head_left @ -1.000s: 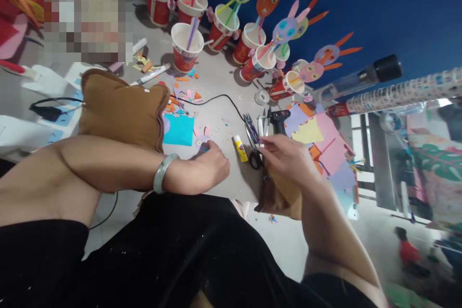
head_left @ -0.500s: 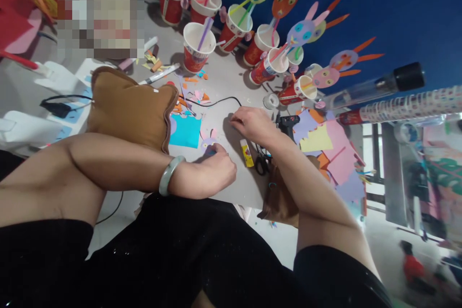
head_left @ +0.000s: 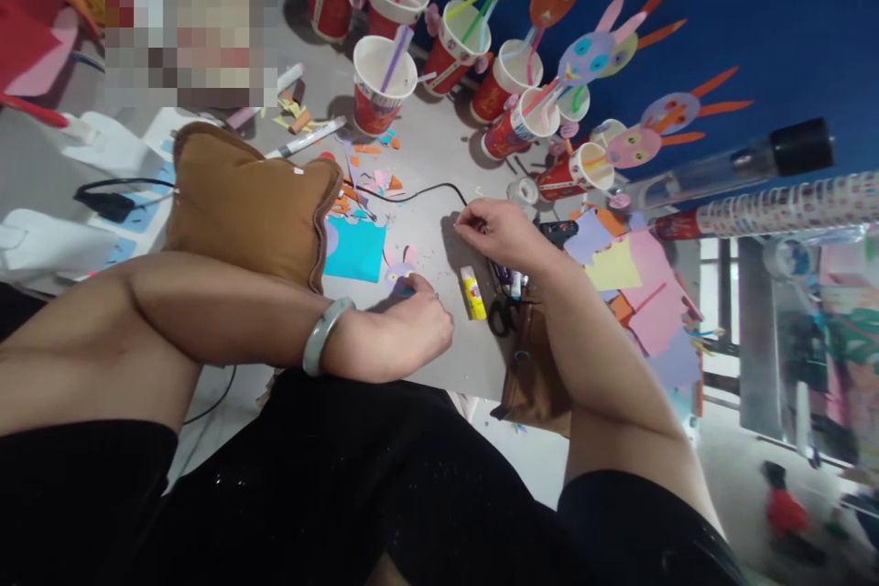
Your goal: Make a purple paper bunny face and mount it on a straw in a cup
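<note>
My left hand (head_left: 420, 331), a pale bangle on its wrist, is curled low over the table with a fingertip on a small purple paper rabbit face (head_left: 396, 272). Part of that face is hidden under the fingers. To the right, my right hand (head_left: 504, 236) hovers above the table, thumb and fingertips pinched together; anything between them is too small to make out. Below it lies a yellow glue stick (head_left: 473, 293), with black scissors (head_left: 504, 318) beside it. A black glue gun (head_left: 558, 232) is partly covered by my right wrist. Blue paper (head_left: 357, 250) lies left of the rabbit face.
Red paper cups (head_left: 385, 84) stand along the back, several holding paper rabbit heads on straws. A brown cushion (head_left: 251, 206) sits by my left forearm. Paper scraps (head_left: 371, 176) and a black cable (head_left: 418, 192) cross the middle. Coloured sheets (head_left: 645, 293) lie at right.
My right hand has shifted slightly right, covering more of the glue gun, its fingertips still pinched. My left hand stays at the rabbit face. The whole view has moved a little.
</note>
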`<state>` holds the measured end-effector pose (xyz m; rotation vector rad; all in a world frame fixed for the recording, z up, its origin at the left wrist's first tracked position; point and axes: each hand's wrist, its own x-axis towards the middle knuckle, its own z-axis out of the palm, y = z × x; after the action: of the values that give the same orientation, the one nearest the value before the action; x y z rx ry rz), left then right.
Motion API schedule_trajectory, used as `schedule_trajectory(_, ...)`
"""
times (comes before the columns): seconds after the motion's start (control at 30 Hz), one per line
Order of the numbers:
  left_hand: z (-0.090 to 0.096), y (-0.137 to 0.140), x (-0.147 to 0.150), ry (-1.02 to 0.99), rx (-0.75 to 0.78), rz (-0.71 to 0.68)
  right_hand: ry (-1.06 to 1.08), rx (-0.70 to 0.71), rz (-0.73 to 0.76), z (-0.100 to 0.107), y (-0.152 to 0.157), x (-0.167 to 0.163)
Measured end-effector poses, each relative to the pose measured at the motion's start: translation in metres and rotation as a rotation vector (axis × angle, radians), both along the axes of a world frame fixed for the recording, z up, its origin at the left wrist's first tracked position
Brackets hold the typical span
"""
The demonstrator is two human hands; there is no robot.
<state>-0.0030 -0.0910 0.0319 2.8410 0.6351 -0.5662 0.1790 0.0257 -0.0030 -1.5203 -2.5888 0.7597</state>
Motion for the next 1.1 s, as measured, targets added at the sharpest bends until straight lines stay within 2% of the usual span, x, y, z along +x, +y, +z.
schedule_trajectory(0.1,-0.002,0.0,0.0,-0.007,-0.003,0.007,0.041,-0.066,0.095,0.004,-0.003,0.004)
schedule_trajectory(0.2,-0.001,0.0,-0.001,-0.003,0.01,0.008,-0.036,-0.022,0.13,0.002,-0.008,0.001)
schedule_trajectory(0.37,0.003,0.001,-0.002,-0.001,0.015,-0.006,-0.198,0.047,0.123,-0.006,-0.01,-0.004)
schedule_trajectory(0.6,-0.004,0.0,0.001,-0.011,-0.033,0.009,0.008,0.044,0.021,-0.012,0.003,-0.009)
schedule_trajectory(0.87,-0.005,0.0,0.0,-0.015,-0.029,-0.001,-0.209,0.067,0.099,-0.009,-0.001,-0.02)
schedule_trajectory(0.93,-0.004,0.001,-0.001,-0.019,-0.03,0.021,-0.178,0.102,0.036,-0.009,0.004,-0.013)
schedule_trajectory(1.03,-0.003,0.001,-0.001,-0.053,-0.026,0.066,-0.114,0.181,-0.171,-0.006,0.019,0.003)
schedule_trajectory(1.1,-0.003,0.001,-0.001,-0.076,-0.007,0.089,-0.107,0.185,-0.28,-0.003,0.03,0.011)
